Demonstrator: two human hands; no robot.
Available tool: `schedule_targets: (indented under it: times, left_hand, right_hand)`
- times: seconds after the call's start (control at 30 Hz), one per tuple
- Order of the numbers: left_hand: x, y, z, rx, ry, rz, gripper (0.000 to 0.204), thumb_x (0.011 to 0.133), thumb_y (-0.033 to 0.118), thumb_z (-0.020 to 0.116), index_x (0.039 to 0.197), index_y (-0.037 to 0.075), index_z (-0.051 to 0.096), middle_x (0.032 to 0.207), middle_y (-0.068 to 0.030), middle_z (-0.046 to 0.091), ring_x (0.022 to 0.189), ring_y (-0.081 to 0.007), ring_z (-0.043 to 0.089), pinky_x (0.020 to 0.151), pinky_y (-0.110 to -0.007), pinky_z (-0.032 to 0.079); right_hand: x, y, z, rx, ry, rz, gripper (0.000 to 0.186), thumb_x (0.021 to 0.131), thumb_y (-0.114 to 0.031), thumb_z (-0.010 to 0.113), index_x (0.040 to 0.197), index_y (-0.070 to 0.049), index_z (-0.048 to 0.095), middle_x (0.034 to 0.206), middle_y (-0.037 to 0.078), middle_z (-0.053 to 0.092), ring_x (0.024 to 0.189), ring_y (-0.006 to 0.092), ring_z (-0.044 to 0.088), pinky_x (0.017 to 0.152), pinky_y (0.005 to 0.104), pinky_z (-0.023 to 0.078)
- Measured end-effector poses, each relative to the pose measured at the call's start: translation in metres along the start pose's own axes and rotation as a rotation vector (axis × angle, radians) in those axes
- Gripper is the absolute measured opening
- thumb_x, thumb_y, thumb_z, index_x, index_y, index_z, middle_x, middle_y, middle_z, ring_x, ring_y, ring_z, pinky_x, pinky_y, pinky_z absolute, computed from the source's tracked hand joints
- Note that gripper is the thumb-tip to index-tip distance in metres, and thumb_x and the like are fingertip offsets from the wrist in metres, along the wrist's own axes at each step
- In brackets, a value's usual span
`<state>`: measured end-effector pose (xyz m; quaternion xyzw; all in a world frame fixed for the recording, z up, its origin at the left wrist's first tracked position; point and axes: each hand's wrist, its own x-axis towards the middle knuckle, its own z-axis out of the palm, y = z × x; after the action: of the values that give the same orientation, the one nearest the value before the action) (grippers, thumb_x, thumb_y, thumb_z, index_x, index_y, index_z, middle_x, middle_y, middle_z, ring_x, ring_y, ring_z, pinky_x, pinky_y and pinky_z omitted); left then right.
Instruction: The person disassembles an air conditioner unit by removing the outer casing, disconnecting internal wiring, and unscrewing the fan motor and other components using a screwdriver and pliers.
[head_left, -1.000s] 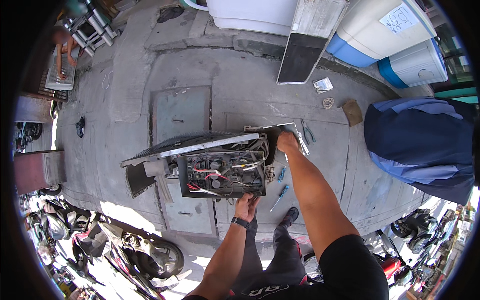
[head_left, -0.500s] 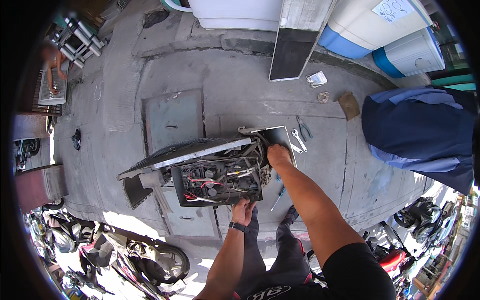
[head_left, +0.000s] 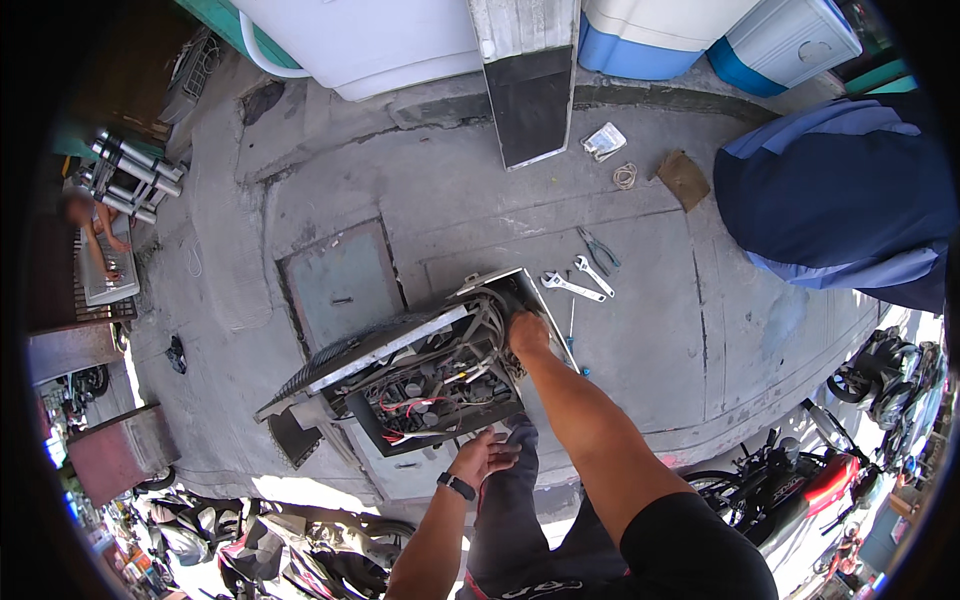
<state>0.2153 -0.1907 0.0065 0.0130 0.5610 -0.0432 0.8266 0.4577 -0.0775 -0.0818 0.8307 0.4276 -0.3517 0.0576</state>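
A metal appliance chassis [head_left: 335, 365] with a mesh side lies tilted on the pavement, holding an open tray of circuitry and red, white and black wires [head_left: 430, 395]. Just below the tray's lower edge is my left hand [head_left: 485, 455], fingers loosely apart, holding nothing. My right hand [head_left: 527, 332] reaches into the white-rimmed compartment at the chassis's right end, its fingers hidden among dark parts. Beside that end lie two adjustable wrenches [head_left: 572, 286], pliers [head_left: 600, 250] and a screwdriver [head_left: 571, 322], with a blue handle [head_left: 585, 371] partly behind my arm.
Coolers [head_left: 650, 45] and a leaning panel [head_left: 525, 100] line the back. A cord coil [head_left: 625, 176] and brown cloth [head_left: 684, 180] lie near a blue-covered object [head_left: 830, 200]. Another person [head_left: 95, 240] crouches at left beside aluminium ladders [head_left: 140, 170]. Motorcycles [head_left: 780, 490] stand along the bottom.
The view has turned. The tray tilts more, and my left hand has come away from its lower edge. My right hand has moved down and left within the end compartment.
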Motion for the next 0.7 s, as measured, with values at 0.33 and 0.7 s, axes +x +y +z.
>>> schedule_targets:
  times: [0.33,0.7]
  left_hand:
    - [0.044,0.266,0.169,1.912,0.564,1.522,0.042,0.096,0.038,0.059,0.120,0.003,0.062,0.105,-0.0192,0.069,0.106,-0.0415,0.061,0.088,-0.051,0.049]
    - [0.085,0.297,0.205,1.901,0.404,1.025,0.050,0.103,0.046,0.042,0.112,0.001,0.062,0.099,-0.0273,0.068,0.096,-0.0481,0.063,0.081,-0.056,0.050]
  right_hand:
    - [-0.009,-0.003,-0.001,0.163,-0.035,0.080,0.028,0.094,-0.017,0.050,0.102,-0.009,0.076,0.108,0.016,0.072,0.103,0.0313,0.070,0.087,0.0414,0.057]
    - [-0.025,0.019,0.003,0.153,-0.051,0.045,0.030,0.096,-0.020,0.047,0.100,-0.008,0.074,0.103,0.016,0.073,0.098,0.0315,0.071,0.085,0.0412,0.057]
